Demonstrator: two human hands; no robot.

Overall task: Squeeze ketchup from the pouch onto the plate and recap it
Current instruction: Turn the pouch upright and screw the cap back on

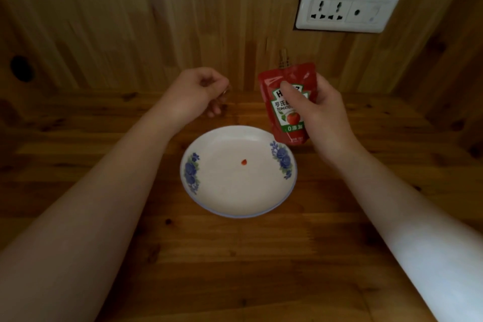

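Observation:
My right hand [317,110] grips a red ketchup pouch [285,91] upright just beyond the plate's far right rim, thumb across its label. Its clear spout [284,58] points up with no cap on it. My left hand [194,94] hovers to the left of the pouch with its fingers curled around something small; the object is mostly hidden and I cannot tell whether it is the cap. A white plate [206,191] with blue flowers on its rim lies on the wooden table, with a small red dab of ketchup [244,162] near its centre.
A wood-panelled wall rises just behind the table [261,256]. A white socket panel [346,9] is mounted on it above the pouch. A dark round hole [21,68] shows in the wall at far left.

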